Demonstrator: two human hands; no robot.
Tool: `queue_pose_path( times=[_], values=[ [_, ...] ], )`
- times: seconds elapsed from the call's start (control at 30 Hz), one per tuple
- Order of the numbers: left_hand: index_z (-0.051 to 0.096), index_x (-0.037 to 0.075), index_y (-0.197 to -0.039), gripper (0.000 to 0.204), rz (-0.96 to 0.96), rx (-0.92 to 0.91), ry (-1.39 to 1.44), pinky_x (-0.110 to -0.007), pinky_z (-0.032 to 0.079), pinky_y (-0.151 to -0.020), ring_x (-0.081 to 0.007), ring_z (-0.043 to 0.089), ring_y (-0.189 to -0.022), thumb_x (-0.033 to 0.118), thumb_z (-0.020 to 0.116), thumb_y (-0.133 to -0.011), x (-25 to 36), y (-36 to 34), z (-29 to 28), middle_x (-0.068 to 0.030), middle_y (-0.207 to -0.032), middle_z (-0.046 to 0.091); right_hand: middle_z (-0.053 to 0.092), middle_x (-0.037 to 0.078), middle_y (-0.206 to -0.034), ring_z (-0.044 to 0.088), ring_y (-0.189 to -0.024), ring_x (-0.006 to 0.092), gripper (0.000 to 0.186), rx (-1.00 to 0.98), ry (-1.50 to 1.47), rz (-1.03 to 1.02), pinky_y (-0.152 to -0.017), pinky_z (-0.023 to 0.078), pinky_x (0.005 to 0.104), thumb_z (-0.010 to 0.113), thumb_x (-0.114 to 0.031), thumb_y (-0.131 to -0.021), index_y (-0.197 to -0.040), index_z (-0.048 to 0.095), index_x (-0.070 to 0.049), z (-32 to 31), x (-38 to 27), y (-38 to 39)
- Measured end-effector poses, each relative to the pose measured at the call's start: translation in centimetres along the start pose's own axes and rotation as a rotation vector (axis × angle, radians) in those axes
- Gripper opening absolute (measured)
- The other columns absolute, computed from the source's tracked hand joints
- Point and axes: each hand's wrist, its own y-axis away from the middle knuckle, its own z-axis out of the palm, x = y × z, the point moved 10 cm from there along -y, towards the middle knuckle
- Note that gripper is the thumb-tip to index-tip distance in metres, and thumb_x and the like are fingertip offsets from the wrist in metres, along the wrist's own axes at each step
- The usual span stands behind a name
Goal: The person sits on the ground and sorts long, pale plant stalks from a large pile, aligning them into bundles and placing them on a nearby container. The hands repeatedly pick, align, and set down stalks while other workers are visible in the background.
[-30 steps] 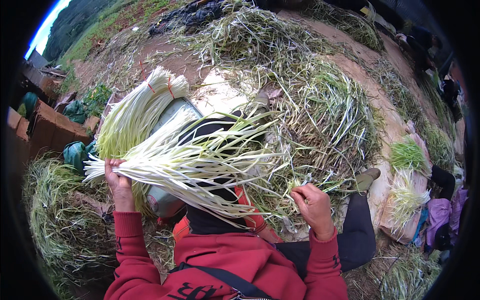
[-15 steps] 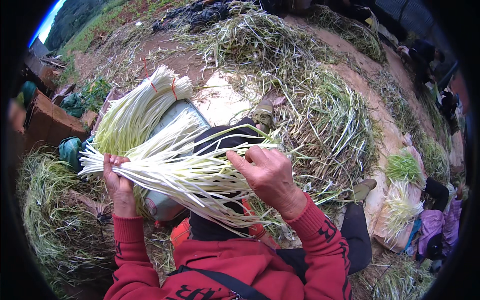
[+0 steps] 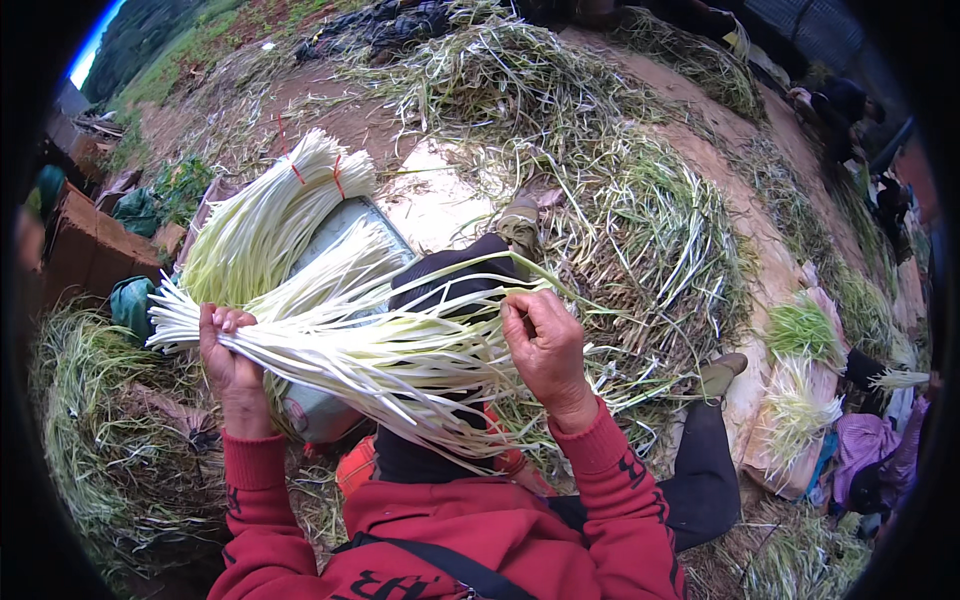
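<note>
My left hand (image 3: 230, 352) is closed around the white ends of a loose bunch of long, pale stalks (image 3: 360, 365). The stalks fan out to the right over my lap, turning yellow-green towards their tips. Beside those tips my right hand (image 3: 548, 350) is closed with thumb and forefinger pinched. Whatever sits in that pinch is too small to make out. Beyond the held bunch, more loose pale stalks (image 3: 345, 262) lie on a grey-green box-like surface (image 3: 385, 222). A larger bundle of stalks (image 3: 255, 225) with red ties (image 3: 338, 176) rests at its far left.
Heaps of green trimmings (image 3: 650, 260) cover the ground ahead and right, with another heap (image 3: 95, 430) at left. Brown boxes (image 3: 105, 240) stand at far left. Two piles of stalks (image 3: 800, 410) lie at right by a person in a purple checked sleeve (image 3: 868, 445).
My right hand has moved slightly right and down, and its forefinger has curled into a pinch. My left hand keeps its hold. At far right, the other person now holds out some pale stalks.
</note>
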Motion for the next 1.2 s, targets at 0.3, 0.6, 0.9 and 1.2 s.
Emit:
queue_pose_path(
  times=[0.3,0.6,0.9,1.2],
  values=[
    [0.045,0.008,-0.077,0.016,-0.003,-0.03,-0.027,-0.028,0.039,-0.06,-0.0105,0.042,-0.058,0.016,0.049,-0.09,-0.5,0.5,2.2,0.0007,-0.065,0.043,0.057,0.007,-0.074,0.059,-0.06,0.0243,0.011,-0.16,0.201,-0.229,-0.052,0.047,0.0319,0.064,-0.006,-0.073,-0.084,0.061,-0.006,1.2,-2.3,0.2],
    [0.043,0.009,-0.074,0.022,-0.084,-0.135,0.012,-0.028,0.038,-0.06,-0.0098,0.041,-0.056,0.02,0.046,-0.093,-2.5,0.3,4.3,0.0013,-0.064,0.041,0.061,0.013,-0.066,0.06,-0.061,0.0282,0.021,-0.069,0.164,0.519,-0.057,0.047,0.0355,0.059,-0.023,-0.078,-0.072,0.062,-0.004,-0.5,19.0,4.8],
    [0.044,0.008,-0.078,0.019,-0.038,-0.189,-0.053,-0.028,0.036,-0.059,-0.0097,0.04,-0.057,0.019,0.045,-0.093,-0.6,0.5,5.6,0.001,-0.066,0.041,0.06,0.007,-0.079,0.057,-0.062,0.0161,0.008,0.44,0.292,0.035,-0.056,0.046,0.0263,0.062,-0.005,-0.08,-0.087,0.063,-0.003,-14.3,3.5,0.7],
    [0.044,0.008,-0.075,0.021,-0.07,-0.176,-0.044,-0.028,0.036,-0.059,-0.0097,0.041,-0.057,0.019,0.046,-0.093,-1.6,0.1,5.7,0.0008,-0.065,0.043,0.055,0.007,-0.079,0.058,-0.064,0.0179,0.02,-0.133,0.706,-0.446,-0.055,0.046,0.0299,0.052,-0.01,-0.074,-0.092,0.058,-0.004,-0.6,-2.3,-3.1]
  ],
)
